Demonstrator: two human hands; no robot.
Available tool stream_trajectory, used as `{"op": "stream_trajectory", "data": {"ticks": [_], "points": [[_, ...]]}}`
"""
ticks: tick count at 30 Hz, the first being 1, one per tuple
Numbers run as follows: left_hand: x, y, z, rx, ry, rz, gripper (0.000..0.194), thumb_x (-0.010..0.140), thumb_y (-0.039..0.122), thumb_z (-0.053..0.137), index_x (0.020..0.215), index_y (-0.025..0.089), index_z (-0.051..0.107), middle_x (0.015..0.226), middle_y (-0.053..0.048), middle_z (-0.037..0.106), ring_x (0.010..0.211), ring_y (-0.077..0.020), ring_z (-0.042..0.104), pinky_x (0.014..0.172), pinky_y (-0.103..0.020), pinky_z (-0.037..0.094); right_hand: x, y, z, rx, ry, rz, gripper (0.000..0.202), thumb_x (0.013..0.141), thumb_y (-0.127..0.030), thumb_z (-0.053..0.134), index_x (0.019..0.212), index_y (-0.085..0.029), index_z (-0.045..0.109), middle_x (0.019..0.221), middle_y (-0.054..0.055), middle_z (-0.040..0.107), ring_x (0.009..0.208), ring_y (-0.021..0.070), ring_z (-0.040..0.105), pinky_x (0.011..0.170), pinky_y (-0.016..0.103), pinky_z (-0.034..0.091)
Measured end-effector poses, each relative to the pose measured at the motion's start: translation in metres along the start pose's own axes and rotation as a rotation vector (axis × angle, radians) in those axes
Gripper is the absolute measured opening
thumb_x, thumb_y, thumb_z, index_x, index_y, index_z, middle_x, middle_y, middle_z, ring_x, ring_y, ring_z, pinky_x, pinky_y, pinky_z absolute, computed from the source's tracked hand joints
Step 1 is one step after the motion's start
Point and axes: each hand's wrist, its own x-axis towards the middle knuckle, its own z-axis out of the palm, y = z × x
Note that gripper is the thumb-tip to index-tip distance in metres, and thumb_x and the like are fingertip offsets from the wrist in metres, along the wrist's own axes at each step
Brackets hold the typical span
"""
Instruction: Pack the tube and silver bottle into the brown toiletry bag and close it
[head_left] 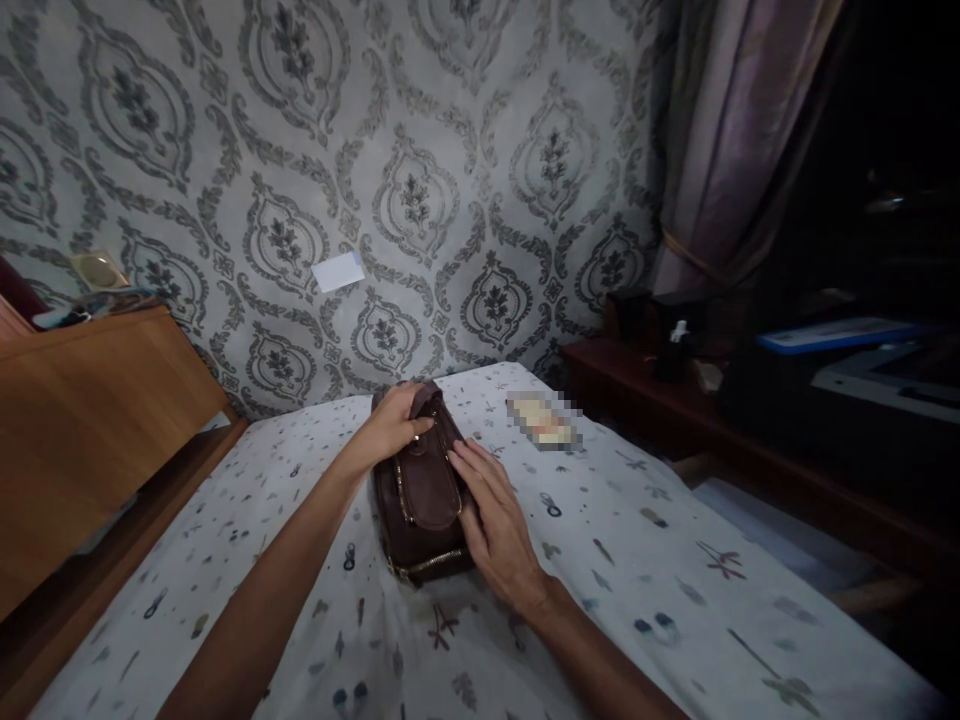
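A dark brown bag [429, 485] with gold zippers lies on the patterned white sheet [315, 620]. A smaller pocket with its own zipper shows on the bag's top face. My left hand [391, 425] is closed at the bag's far end, its fingers around the brown strap or handle there. Along the bag's right side rests my right hand [495, 520], fingers stretched out and fingertips touching the edge by the pocket.
A pixelated flat item [544, 420] lies on the sheet right of the bag. At left stands a wooden cabinet [112, 400]. A dark red table [637, 385] with a small bottle [675, 350] is at right, above an open drawer [780, 530]. Patterned wallpaper rises behind.
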Motion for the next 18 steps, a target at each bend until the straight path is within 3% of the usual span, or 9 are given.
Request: {"op": "stream_trajectory", "data": {"ticks": [7,12,18], "points": [[-0.007,0.003,0.002,-0.049,0.051,-0.023,0.009,0.073,0.018,0.061,0.081,0.016,0.063,0.084,-0.002,0.061,0.083,-0.0182,0.057,0.077,-0.028,0.047,0.001,-0.004,-0.002,-0.007,-0.018,-0.004,0.058,0.092,-0.013,0.042,0.148,-0.025,0.036,0.147,0.01,0.048,0.141,0.0275,0.038,0.112,0.056,0.04],[-0.01,0.007,0.007,-0.059,0.149,-0.078,0.01,0.078,0.025,0.06,0.072,0.017,0.059,0.072,0.001,0.057,0.071,-0.0145,0.052,0.068,-0.024,0.042,0.002,-0.001,-0.001,0.01,-0.037,0.034,0.059,0.094,-0.016,0.043,0.151,-0.026,0.03,0.151,0.011,0.043,0.14,0.0275,0.038,0.112,0.055,0.039],[-0.014,0.006,0.009,-0.154,0.168,-0.108,0.018,0.076,0.033,0.061,0.066,0.017,0.058,0.068,0.001,0.058,0.066,-0.0134,0.052,0.065,-0.024,0.041,-0.002,0.002,0.003,0.041,-0.06,0.121,0.064,0.095,-0.01,0.034,0.154,-0.03,0.021,0.157,0.008,0.034,0.144,0.0234,0.034,0.116,0.05,0.037]]}}
